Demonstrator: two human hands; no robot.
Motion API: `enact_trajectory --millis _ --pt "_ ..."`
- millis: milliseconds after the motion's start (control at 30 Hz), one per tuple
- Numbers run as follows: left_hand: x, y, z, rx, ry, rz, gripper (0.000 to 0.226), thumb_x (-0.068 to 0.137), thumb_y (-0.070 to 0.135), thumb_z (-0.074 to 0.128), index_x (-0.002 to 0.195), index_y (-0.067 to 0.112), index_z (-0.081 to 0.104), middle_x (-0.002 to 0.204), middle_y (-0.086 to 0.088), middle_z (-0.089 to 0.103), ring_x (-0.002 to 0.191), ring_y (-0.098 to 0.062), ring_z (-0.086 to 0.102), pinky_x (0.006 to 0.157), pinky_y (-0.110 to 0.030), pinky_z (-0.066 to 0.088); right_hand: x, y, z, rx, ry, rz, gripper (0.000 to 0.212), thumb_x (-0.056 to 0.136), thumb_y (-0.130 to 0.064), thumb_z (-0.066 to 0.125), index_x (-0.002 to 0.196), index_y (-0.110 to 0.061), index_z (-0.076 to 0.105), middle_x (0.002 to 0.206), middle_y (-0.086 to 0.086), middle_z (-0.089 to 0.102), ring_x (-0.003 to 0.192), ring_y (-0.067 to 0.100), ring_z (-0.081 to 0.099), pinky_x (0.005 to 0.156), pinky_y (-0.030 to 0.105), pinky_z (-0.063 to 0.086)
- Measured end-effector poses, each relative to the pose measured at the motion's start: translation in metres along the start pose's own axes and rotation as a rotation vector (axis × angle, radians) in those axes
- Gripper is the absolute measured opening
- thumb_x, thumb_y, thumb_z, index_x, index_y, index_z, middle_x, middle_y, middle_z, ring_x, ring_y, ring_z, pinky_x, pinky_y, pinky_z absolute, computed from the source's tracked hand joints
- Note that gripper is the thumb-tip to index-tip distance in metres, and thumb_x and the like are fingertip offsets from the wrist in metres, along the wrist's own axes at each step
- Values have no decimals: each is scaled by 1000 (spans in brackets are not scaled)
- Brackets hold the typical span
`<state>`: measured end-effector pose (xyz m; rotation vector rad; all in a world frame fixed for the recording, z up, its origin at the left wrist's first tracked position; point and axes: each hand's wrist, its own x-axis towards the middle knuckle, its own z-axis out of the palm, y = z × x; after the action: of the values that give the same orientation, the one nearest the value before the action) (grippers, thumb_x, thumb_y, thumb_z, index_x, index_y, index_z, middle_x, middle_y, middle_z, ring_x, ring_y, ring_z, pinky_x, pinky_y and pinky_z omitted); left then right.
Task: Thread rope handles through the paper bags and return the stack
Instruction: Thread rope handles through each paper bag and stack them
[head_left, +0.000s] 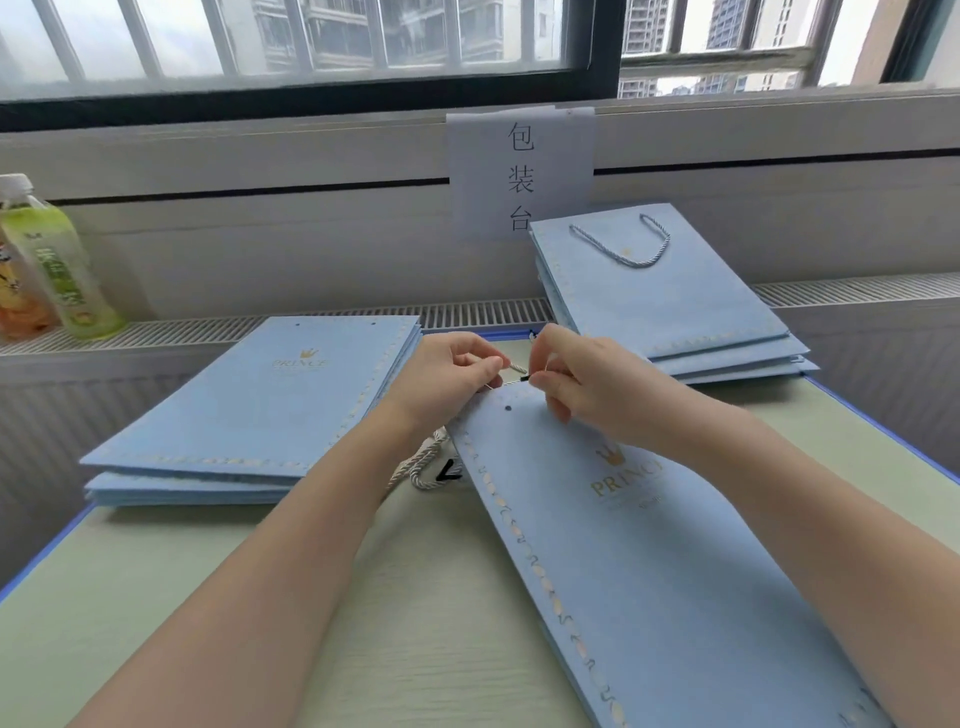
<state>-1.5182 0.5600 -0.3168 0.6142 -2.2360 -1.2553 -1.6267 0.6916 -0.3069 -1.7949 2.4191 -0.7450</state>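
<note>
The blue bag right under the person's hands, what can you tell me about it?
The blue bag is a flat, folded paper bag, pale blue, lying on the table and angled away to the left. Gold lettering reading PRINCE sits under a small gold crown, and a shiny scalloped trim runs along its left edge. One punched hole shows near its far end. The right hand rests over that end; both it and the left hand pinch a pale twisted rope just above the bag.
</note>
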Motion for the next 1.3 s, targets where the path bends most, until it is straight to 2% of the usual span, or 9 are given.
enact_trajectory --millis 133,267,400,533,733,867,1000,1200,1300 --pt "1 0 -11 398 -251 -87 32 91 38 59 87 7 66 80 -4 60 74 -15 51 66 -25 39 -4 -2 -1 -35 14 -35 9 93 -18 55 97 -13 61 80 -6 57 72 10 47 60 16 35" --pt "-2 4 -17 469 -278 -9 17 86 32 66 83 15 68 71 3 60 63 -6 52 57 -19 39 -3 -6 3 -110 27 -121 15 92 -12 53 101 -10 65 92 -4 58 83 8 44 69 15 32" --pt "-2 7 -15 349 -288 -20 15 88 25 65 75 18 61 70 3 57 60 -5 48 54 -16 36 -1 -8 5 -107 74 -201 13 90 -11 58 97 -8 68 86 -4 55 78 10 45 68 15 34" --pt "-1 8 -15 90 -244 -65 15 91 17 61 76 15 66 79 0 62 76 -12 56 69 -21 41 0 -9 10 -69 204 -259 6 86 -5 60 85 -4 66 78 0 53 67 15 43 58 11 30" --pt "1 4 -22 -278 -319 -101 39 76 20 55 99 -11 61 95 -21 60 86 -29 55 80 -39 42 1 -13 11 -161 333 -371 9 78 4 52 75 -4 56 73 3 48 55 23 40 49 33 40" --pt "0 3 -23 -349 -318 -83 34 77 18 50 99 1 68 97 -16 65 89 -26 57 79 -36 45 1 -16 9 -198 371 -382 10 77 2 47 71 -4 52 70 1 42 51 23 35 46 29 32" --pt "1 1 -24 -379 -370 -114 30 79 25 50 98 11 68 100 -12 63 91 -26 55 86 -42 42 1 -23 6 -293 314 -347 11 81 7 49 77 -2 53 73 9 43 62 22 34 61 26 25" --pt "-4 5 -23 -445 -436 -155 34 90 14 35 99 5 66 87 -9 67 68 -18 61 58 -25 50 -1 -16 9 -112 337 -342 15 82 -7 49 77 -2 63 74 3 52 57 17 38 55 26 32" --pt "-5 6 -22 -485 -440 -169 37 88 4 30 98 1 65 79 -8 68 60 -16 62 51 -22 49 -2 -16 5 19 286 -336 21 85 -13 52 86 -7 71 77 2 59 60 7 43 61 12 35"
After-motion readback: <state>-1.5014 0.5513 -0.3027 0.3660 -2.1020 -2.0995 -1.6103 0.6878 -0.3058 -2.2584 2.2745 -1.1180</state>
